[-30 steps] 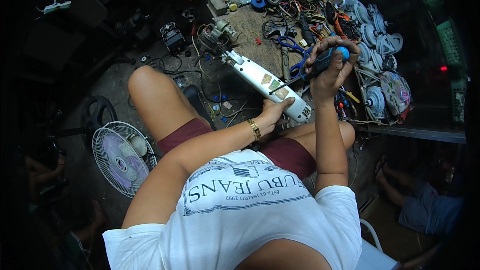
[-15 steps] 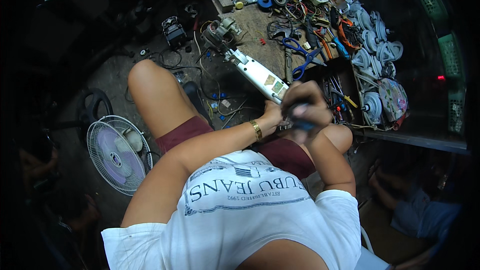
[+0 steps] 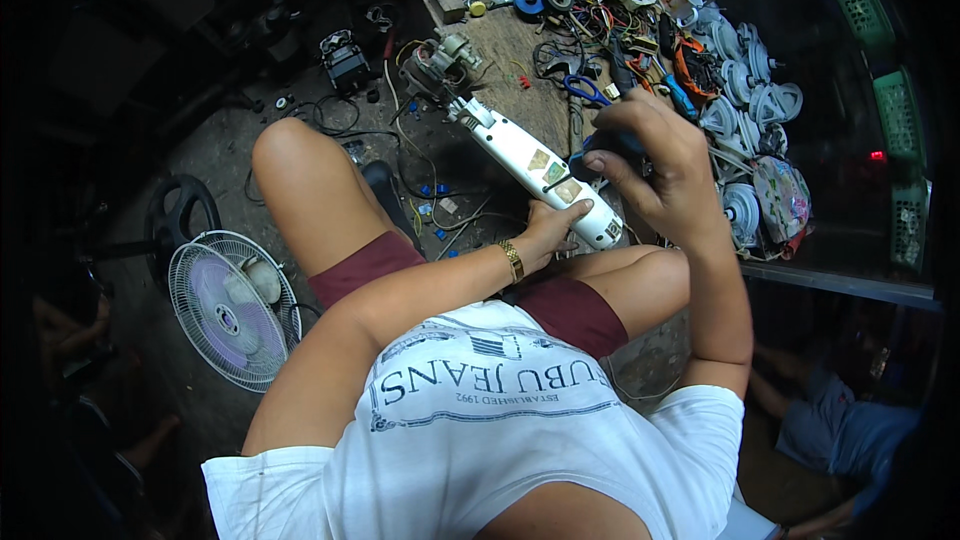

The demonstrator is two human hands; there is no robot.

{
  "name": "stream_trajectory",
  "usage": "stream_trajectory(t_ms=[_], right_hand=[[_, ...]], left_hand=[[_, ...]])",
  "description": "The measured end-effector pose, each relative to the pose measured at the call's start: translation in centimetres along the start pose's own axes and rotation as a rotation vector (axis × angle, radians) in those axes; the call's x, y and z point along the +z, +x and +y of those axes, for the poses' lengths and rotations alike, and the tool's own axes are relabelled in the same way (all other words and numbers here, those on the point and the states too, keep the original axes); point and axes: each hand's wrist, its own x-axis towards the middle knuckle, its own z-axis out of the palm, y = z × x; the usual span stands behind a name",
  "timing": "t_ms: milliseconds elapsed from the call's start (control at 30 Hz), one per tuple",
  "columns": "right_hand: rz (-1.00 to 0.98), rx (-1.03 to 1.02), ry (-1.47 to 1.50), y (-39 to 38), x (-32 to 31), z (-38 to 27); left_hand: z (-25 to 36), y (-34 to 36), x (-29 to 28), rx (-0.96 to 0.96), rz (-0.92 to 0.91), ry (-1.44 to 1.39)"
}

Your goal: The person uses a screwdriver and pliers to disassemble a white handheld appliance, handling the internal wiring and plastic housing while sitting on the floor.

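Observation:
A long white fan stand housing [image 3: 508, 148] lies slantwise across my lap, with a bare fan motor [image 3: 440, 65] joined to its far end. My left hand [image 3: 548, 232] grips the housing near its close end, the thumb lying on top. Above the housing, my right hand [image 3: 665, 155] is curled around the dark blue handle of a screwdriver [image 3: 613, 145]. The thin shaft points down and left over the middle of the housing; whether its tip touches a screw hole cannot be told. Beyond the right hand, blue-handled scissors [image 3: 586, 90] lie partly hidden.
A wooden work board [image 3: 510, 45] ahead carries tangled wires, tape rolls and tools. Several grey fan parts [image 3: 740, 80] are heaped at right. On the left floor stand a caged fan [image 3: 232, 315] and a small motor [image 3: 345, 62]. Another person [image 3: 850, 430] is at lower right.
My right hand has risen and moved right, away from the housing's near end, which now shows. The screwdriver's shaft now lies over the housing. My left hand still holds it.

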Motion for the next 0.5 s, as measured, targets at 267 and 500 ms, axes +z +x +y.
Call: stream_trajectory(t_ms=[267, 500], right_hand=[[-0.358, 0.065, -0.535, 2.9, -3.8, -2.5], [-0.409, -0.084, -0.340, 2.1, -4.0, -2.9]], left_hand=[[0.1, -0.1, 0.0, 0.016, 0.033, -0.005], [-0.6, 0.4, -0.2, 0.067, 0.007, 0.039]])
